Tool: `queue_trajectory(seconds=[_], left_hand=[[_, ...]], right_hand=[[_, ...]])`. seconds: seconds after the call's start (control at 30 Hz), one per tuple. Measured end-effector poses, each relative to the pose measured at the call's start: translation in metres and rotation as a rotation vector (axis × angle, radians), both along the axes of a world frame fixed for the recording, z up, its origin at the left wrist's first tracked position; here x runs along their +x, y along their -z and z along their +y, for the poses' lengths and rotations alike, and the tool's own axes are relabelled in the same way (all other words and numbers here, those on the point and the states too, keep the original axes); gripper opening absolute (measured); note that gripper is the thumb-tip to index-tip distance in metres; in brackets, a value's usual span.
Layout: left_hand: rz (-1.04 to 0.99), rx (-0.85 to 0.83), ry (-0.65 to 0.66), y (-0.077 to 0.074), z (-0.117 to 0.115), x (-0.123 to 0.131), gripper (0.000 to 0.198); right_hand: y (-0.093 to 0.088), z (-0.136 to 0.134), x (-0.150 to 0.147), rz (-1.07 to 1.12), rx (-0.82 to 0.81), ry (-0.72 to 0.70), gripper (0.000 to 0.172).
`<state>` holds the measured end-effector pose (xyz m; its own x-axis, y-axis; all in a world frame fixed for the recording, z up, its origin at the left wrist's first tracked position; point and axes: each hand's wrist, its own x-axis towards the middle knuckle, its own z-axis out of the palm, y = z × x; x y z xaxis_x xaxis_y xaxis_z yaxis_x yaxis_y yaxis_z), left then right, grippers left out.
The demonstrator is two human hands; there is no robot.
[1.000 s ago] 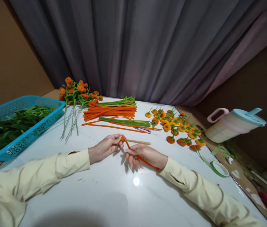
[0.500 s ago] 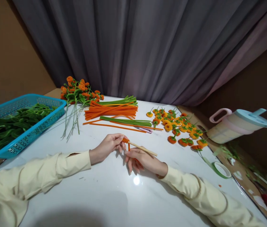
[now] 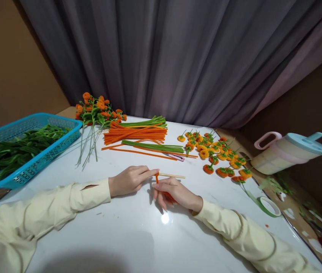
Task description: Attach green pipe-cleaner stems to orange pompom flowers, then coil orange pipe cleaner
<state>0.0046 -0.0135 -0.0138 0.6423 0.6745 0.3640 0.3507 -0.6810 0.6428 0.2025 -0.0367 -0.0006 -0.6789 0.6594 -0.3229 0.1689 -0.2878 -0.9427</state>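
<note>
My left hand (image 3: 131, 180) is closed at the left end of a thin wooden stick (image 3: 172, 176), its index finger stretched along the wound end. An orange pipe cleaner (image 3: 157, 177) wraps round that end and hangs down to my right hand (image 3: 176, 192). The thumb and index finger of my right hand pinch this strand, with the other fingers curled below. Beyond the hands lie a pile of orange pipe cleaners (image 3: 135, 134) and some green pipe cleaners (image 3: 157, 146).
A blue basket (image 3: 47, 154) of green leaves stands left. Orange flowers on stems (image 3: 101, 106) lie at the back, small flower heads (image 3: 222, 155) right of centre. A lidded cup (image 3: 288, 153) and a tape roll (image 3: 269, 206) are at the right.
My left hand has turned, its index finger now lying over the wound end. The stick has swung closer to level, and less orange winding shows. My right hand has barely moved.
</note>
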Motion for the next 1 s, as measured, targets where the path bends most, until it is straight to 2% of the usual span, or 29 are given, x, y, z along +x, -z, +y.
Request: queue_trajectory(seconds=[0.1,0.17,0.27,0.33,0.4,0.47,0.57,0.63,0.77,0.87,1.0], left_hand=[[0.065,0.074,0.005,-0.003,0.002,-0.002,0.041],[0.104,0.114,0.015,-0.006,0.002,-0.001,0.039],[0.094,0.081,0.041,-0.012,0.001,0.000,0.037],[0.062,0.010,0.086,-0.015,0.000,0.002,0.033],[0.026,-0.075,0.129,-0.017,0.000,0.004,0.027],[-0.023,-0.220,0.142,-0.017,0.000,0.007,0.022],[-0.108,-0.589,0.135,-0.013,0.000,0.010,0.027],[-0.177,-0.836,0.144,-0.010,0.001,0.011,0.031],[-0.405,-1.162,0.146,-0.007,0.005,0.011,0.030],[-0.512,-1.245,0.136,-0.005,0.007,0.012,0.027],[-0.496,-1.132,0.056,-0.002,0.008,0.015,0.028]], right_hand=[[-0.010,0.000,0.004,-0.122,0.140,-0.134,0.034],[-0.019,0.000,0.009,-0.243,0.372,-0.206,0.032],[-0.031,0.002,0.016,-0.411,0.743,-0.212,0.028],[-0.034,0.006,0.020,-0.456,0.828,-0.197,0.029],[-0.033,0.011,0.023,-0.427,0.777,-0.196,0.031],[-0.031,0.015,0.024,-0.362,0.653,-0.195,0.035],[-0.024,0.019,0.022,-0.264,0.461,-0.173,0.039],[-0.020,0.019,0.020,-0.210,0.375,-0.110,0.039],[-0.011,0.015,0.016,-0.112,0.272,0.028,0.037],[-0.005,0.012,0.013,-0.057,0.273,0.080,0.033],[0.002,0.011,0.010,-0.053,0.226,0.142,0.022]])
